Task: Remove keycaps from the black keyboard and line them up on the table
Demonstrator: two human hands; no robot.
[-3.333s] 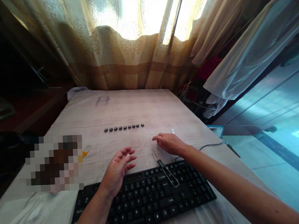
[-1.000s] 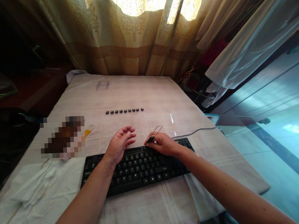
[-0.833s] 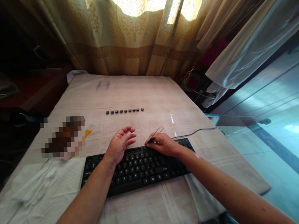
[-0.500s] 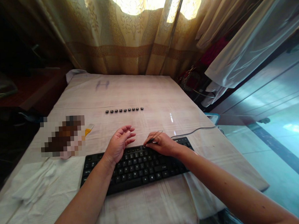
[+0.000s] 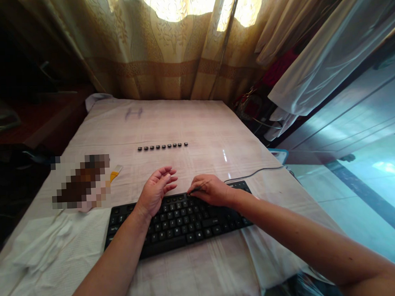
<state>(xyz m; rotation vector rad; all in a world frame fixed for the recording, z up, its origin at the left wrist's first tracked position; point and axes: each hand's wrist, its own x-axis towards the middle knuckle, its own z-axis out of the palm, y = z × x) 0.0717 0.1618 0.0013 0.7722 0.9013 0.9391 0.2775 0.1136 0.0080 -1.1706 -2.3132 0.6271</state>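
A black keyboard (image 5: 175, 229) lies on the cloth-covered table (image 5: 196, 274), slightly angled. My left hand (image 5: 156, 190) is over its upper left part, fingers apart and palm turned to the right, holding nothing that I can see. Closed in a pinch, my right hand (image 5: 209, 189) grips a thin dark tool (image 5: 195, 190) that looks like a wire keycap puller, held at the keyboard's top row. Most of the tool is hidden by the fingers. Beyond the hands, several small black keycaps (image 5: 164, 146) sit in a straight row on the cloth.
A pixelated patch covers something at the left, beside a yellow-handled brush-like item (image 5: 115, 173). Crumpled white cloth (image 5: 44, 246) lies at the front left. The keyboard's cable (image 5: 251, 175) runs to the right table edge. Curtains (image 5: 167, 53) hang behind.
My right hand has turned slightly, so the tool's thin wires no longer show above it. My left hand stays nearly the same. The view has shifted slightly.
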